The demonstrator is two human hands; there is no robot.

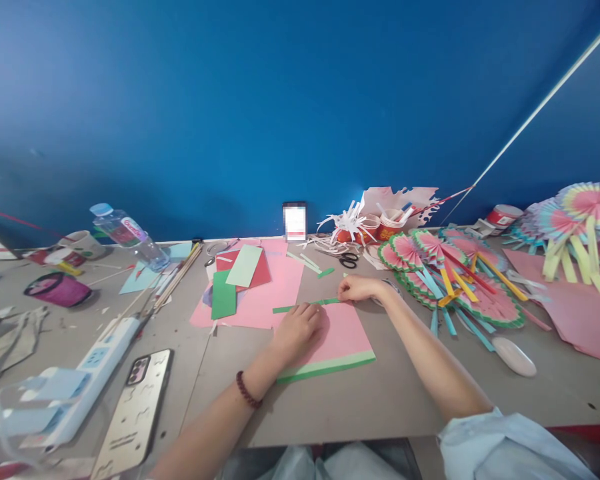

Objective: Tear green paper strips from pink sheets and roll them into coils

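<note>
A pink sheet of paper [347,330] lies in front of me, with a green band [330,365] along its near edge. Across its far edge runs a narrow green paper strip [283,309]. My left hand [300,327] rests on the sheet, palm down, fingers lying against the strip; the fingertips are partly hidden. At the strip's right part, my right hand [357,289] has its fingers pinched together on it. Beyond the hands lie pale green strip scraps [310,263] and black-handled scissors [349,260].
Left of the sheet are green, red and pink papers [223,297], a phone [135,413], a power strip [95,373] and a tilted plastic bottle [130,233]. Pleated paper fans [495,293] and a white mouse-like object [514,357] lie right. A small screen [295,222] stands against the blue wall.
</note>
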